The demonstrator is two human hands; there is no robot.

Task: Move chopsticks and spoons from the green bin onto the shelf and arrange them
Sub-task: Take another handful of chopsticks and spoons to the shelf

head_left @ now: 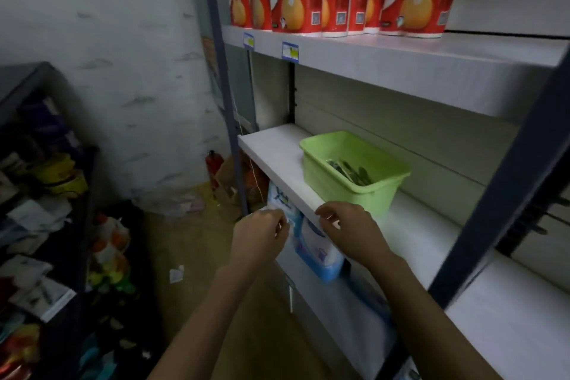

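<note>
The green bin (320, 154) holding the utensils (351, 171) stands just beyond the right hand (344, 231), which is nearer than the left hand (262, 234). Both hands are loosely curled and empty.

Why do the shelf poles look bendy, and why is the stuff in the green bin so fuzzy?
Head view: the wide-angle lens bows the straight shelf post near the frame's edge; same head view: dim light and soft focus turn the utensils in the green bin into a dark smudge.
</note>
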